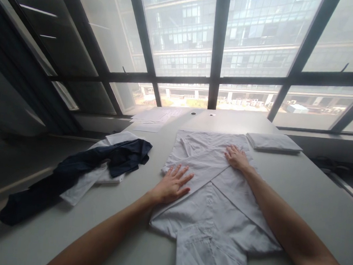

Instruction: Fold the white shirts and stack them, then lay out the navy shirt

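Observation:
A white long-sleeved garment, apparently a shirt (200,209), lies spread on the white table (142,245) in front of me. Its sides are folded inward and overlap across the middle, and a cuffed sleeve end points toward me. My left hand (172,184) rests flat on the left part of the cloth, fingers spread. Farther back on the right, my right hand (236,157) also lies flat on the fabric with its fingers stretched out. Neither hand grips anything. Some creases show across the cloth.
A folded white cloth (273,142) sits at the table's right edge. On the left lies a heap with a dark navy garment (81,161) over white clothing, partly overhanging the edge. Papers (153,117) lie at the back left, before large windows (176,29).

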`<state>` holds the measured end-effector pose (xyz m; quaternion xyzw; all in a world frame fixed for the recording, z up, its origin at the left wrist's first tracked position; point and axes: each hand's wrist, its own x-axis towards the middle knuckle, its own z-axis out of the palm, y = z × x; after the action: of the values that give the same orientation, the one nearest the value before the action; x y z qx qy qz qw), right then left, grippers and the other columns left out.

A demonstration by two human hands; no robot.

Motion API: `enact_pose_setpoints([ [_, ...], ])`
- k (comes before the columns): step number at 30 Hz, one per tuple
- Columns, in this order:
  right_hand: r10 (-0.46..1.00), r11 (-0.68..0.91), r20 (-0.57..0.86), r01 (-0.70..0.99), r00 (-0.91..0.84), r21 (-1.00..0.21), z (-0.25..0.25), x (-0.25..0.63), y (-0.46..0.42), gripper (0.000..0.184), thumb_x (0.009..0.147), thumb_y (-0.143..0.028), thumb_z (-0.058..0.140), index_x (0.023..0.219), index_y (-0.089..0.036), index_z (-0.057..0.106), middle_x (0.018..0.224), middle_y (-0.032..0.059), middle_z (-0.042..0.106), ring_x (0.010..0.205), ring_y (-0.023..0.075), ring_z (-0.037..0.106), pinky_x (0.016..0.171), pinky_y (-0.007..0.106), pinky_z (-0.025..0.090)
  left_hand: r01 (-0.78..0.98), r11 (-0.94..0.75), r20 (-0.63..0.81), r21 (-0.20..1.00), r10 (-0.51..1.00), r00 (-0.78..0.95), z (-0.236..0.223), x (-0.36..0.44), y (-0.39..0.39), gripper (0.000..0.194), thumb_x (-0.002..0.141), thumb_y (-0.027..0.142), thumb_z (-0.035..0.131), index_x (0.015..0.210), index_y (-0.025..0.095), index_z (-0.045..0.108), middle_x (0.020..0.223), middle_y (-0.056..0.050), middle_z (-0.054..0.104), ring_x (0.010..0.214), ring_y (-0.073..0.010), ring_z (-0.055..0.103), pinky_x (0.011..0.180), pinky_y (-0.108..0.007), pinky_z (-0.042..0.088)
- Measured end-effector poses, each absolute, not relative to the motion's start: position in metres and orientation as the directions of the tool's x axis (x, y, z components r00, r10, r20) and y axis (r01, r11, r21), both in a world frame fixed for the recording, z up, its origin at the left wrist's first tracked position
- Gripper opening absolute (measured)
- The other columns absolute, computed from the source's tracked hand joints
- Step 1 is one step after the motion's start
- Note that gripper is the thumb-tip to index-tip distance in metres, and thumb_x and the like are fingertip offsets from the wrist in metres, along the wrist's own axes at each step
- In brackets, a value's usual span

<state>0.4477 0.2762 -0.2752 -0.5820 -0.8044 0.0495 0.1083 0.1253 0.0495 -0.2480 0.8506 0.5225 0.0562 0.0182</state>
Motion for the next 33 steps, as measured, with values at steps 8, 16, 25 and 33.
enact_pose_setpoints([
  [8, 0.947, 0.318, 0.116, 0.921, -0.298, -0.227, -0.277, 0.449, 0.277, 0.057, 0.105, -0.045, 0.029, 0.154, -0.018, 0.041, 0.166, 0.0147, 0.029, 0.154, 0.0299, 0.023, 0.120, 0.062, 0.022, 0.901, -0.401, 0.286, 0.164, 0.894, 0.346, -0.234, 0.126, 0.054, 0.048, 0.105, 0.043, 0.044, 0.147, 0.024, 0.055, 0.154, -0.007, 0.050, 0.146, -0.0264, 0.041, 0.122, -0.046, 0.032],
  [16, 0.946, 0.321, 0.136, 0.916, -0.296, -0.242, -0.279, 0.449, 0.276, 0.054, 0.105, -0.044, 0.032, 0.152, -0.020, 0.046, 0.165, 0.0149, 0.032, 0.153, 0.0301, 0.024, 0.119, 0.062, 0.023, 0.938, -0.330, 0.131, 0.104, 0.940, 0.316, -0.258, 0.108, 0.064, 0.060, 0.104, 0.058, 0.038, 0.156, 0.029, 0.044, 0.165, -0.010, 0.031, 0.152, -0.0382, 0.027, 0.120, -0.059, 0.027],
  [25, 0.875, 0.364, 0.420, 0.899, -0.240, -0.245, -0.257, 0.440, 0.265, 0.048, 0.100, -0.025, 0.039, 0.143, -0.013, 0.056, 0.157, 0.0161, 0.046, 0.150, 0.0268, 0.033, 0.123, 0.052, 0.017, 0.929, -0.369, 0.256, 0.029, 0.901, 0.350, -0.234, 0.126, 0.053, 0.058, 0.095, 0.045, 0.058, 0.150, 0.025, 0.052, 0.165, -0.009, 0.032, 0.153, -0.0378, 0.021, 0.124, -0.059, 0.017],
  [33, 0.855, 0.518, 0.205, 0.810, -0.476, -0.275, -0.259, 0.426, 0.254, 0.053, 0.102, -0.039, 0.043, 0.151, -0.021, 0.047, 0.163, 0.0138, 0.036, 0.153, 0.0295, 0.027, 0.121, 0.057, 0.020, 0.841, -0.527, 0.112, 0.126, 0.850, 0.516, -0.237, 0.148, 0.047, 0.059, 0.100, 0.051, 0.053, 0.154, 0.030, 0.045, 0.165, -0.008, 0.033, 0.152, -0.0371, 0.026, 0.121, -0.061, 0.026],
])
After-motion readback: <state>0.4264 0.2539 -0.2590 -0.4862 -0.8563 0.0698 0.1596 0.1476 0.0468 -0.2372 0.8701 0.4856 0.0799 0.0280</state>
